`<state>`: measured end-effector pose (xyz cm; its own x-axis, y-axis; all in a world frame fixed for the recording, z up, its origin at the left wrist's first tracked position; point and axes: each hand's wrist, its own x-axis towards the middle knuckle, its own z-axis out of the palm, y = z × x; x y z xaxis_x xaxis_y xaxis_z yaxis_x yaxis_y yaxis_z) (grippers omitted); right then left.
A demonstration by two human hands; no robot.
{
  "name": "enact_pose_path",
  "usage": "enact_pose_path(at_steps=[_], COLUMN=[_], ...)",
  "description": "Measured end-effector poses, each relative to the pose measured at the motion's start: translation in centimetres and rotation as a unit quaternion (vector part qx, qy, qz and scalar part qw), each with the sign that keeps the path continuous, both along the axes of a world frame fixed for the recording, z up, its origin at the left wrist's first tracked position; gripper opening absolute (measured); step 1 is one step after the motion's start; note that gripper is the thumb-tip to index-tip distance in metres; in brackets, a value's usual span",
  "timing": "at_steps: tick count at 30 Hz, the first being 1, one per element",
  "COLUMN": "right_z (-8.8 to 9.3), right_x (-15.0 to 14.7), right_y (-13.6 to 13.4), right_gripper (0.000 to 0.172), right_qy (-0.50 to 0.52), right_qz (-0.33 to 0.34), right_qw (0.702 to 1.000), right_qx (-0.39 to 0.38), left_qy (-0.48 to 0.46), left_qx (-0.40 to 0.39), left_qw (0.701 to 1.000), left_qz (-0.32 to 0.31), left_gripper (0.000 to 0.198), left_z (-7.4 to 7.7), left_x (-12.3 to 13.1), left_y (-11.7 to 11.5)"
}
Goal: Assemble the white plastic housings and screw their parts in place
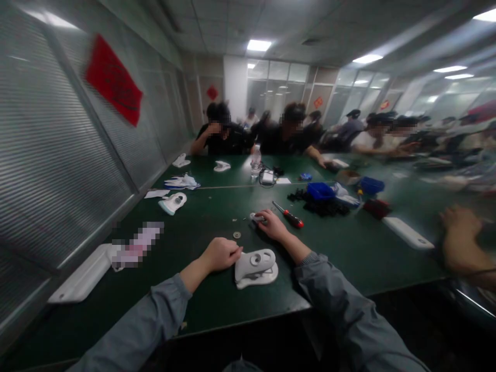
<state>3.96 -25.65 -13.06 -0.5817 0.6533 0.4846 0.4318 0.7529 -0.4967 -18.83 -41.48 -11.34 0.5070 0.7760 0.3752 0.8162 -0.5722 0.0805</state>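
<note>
In front of me on the green table lies a white plastic housing (248,279) with a round knob-like centre and an oval hole. My left hand (221,254) is closed, its fingertips at the housing's upper left corner. Farther forward, my right hand (273,225) pinches a small light grey part (253,217) low over the table; my fingers hide most of it. A small round disc (236,235) lies between my two hands. Right of my right hand is a red-and-black screwdriver (293,219), its tip pointing away to the left.
At left are a long white panel (83,276), another white housing (172,203) and gloves (182,182). Black parts (329,207) surround a blue bin (320,190) at right, with a white panel (406,232) beyond. A co-worker's arm (463,237) is at far right; people sit opposite.
</note>
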Motion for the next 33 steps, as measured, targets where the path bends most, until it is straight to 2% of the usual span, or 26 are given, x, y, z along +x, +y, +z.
enact_pose_path(at_steps=[5, 9, 12, 17, 20, 24, 28, 30, 33], right_z=[0.4, 0.4, 0.6, 1.2, 1.4, 1.4, 1.3, 1.2, 1.1], right_x=[0.0, 0.1, 0.1, 0.3, 0.7, 1.0, 0.9, 0.8, 0.7], right_y=[-0.3, -0.3, -0.3, -0.5, -0.4, -0.3, -0.3, -0.3, -0.5], right_gripper=[0.029, 0.034, 0.035, 0.042, 0.035, 0.026, 0.025, 0.03, 0.051], right_qy=[-0.028, -0.066, -0.097, -0.138, -0.157, -0.159, -0.159, -0.161, -0.162], right_qz=[0.008, 0.014, 0.006, -0.074, -0.131, -0.15, -0.151, -0.144, -0.129], right_qw=[0.999, 0.998, 0.995, 0.986, 0.977, 0.974, 0.974, 0.975, 0.977], right_qx=[-0.014, -0.022, 0.001, 0.058, 0.064, 0.054, 0.053, 0.053, 0.055], left_qy=[-0.001, -0.015, -0.05, -0.117, -0.125, -0.123, -0.116, -0.113, -0.112], left_qx=[-0.004, 0.005, 0.006, 0.004, -0.009, -0.023, -0.032, -0.035, -0.035], left_qw=[1.0, 1.0, 0.999, 0.992, 0.99, 0.987, 0.987, 0.988, 0.988], left_qz=[0.0, 0.001, 0.015, 0.047, 0.07, 0.098, 0.103, 0.098, 0.098], left_gripper=[0.043, 0.041, 0.033, 0.021, 0.022, 0.025, 0.026, 0.026, 0.027], left_z=[-0.1, 0.5, 1.0, 1.2, 0.9, 0.4, 0.1, 0.0, -0.1], left_x=[0.0, 0.1, 0.2, 0.2, 0.1, -0.1, -0.3, -0.4, -0.4], left_y=[0.2, 0.2, 0.2, 0.3, 0.5, 0.7, 0.8, 0.9, 0.9])
